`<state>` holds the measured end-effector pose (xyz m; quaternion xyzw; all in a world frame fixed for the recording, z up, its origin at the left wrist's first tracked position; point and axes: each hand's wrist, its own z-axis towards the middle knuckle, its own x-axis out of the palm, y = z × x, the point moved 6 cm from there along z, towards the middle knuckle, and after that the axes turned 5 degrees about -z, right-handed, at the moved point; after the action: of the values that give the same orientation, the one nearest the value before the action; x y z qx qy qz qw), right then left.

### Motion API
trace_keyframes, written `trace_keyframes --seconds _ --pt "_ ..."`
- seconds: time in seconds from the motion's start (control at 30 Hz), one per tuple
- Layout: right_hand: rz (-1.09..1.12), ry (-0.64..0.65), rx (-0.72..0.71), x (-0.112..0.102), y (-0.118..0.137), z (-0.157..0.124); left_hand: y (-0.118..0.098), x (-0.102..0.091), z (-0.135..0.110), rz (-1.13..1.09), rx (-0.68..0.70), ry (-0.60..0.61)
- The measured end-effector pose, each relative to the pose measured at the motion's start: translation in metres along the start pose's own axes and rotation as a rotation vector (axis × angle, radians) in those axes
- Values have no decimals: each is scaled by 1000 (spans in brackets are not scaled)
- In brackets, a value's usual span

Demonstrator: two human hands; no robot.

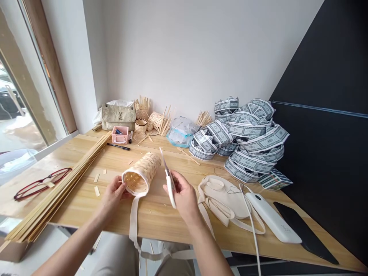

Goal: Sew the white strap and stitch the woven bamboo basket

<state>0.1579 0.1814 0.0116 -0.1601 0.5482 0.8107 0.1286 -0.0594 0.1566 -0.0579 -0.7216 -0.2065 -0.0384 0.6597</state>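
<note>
On the table (pixel 163 218), the basket (pixel 150 165) is lying sideways between the left hand (pixel 113 190), at its rim, and the right hand (pixel 184 195), which is holding the scissors (pixel 170 188), while the tape (pixel 133 220) is hanging over the front edge. Far left, eyeglasses (pixel 21 195) are lying left of a bundle of strips (pixel 66 180); behind, a box (pixel 120 140) is standing before a handbag (pixel 110 117). On the right, piled tape (pixel 218 197) is lying left of a power bank (pixel 273 218), with paper rings (pixel 253 142) standing behind.
</note>
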Motion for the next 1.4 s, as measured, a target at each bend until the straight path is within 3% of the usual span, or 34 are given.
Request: trace_keyframes --seconds 0.13,0.27,0.4,0.57,0.63,0.7,0.8,0.87,1.03,1.4 --pt "-95 -33 -157 16 22 12 -7 0 1 7 -68 11" --pt "-236 25 -284 34 39 29 0 -1 -1 -52 -207 -2" --pt "-368 66 -361 51 39 35 7 -7 -16 -100 -332 -9" --pt "-436 79 -448 58 31 21 3 -24 -40 -88 -407 41" --pt "-439 73 -474 57 29 13 1 -28 -44 -1 -380 91" --pt "-437 64 -479 56 28 8 -1 -28 -41 136 -271 115" --pt "-442 52 -461 54 29 5 -1 -24 -33 367 -61 80" --pt "-448 46 -447 54 30 4 3 -20 -30 458 9 48" --pt "-440 48 -420 50 33 0 12 -16 -31 507 -37 96" --pt "-358 44 -362 39 27 -14 6 -12 -42 376 -252 197"
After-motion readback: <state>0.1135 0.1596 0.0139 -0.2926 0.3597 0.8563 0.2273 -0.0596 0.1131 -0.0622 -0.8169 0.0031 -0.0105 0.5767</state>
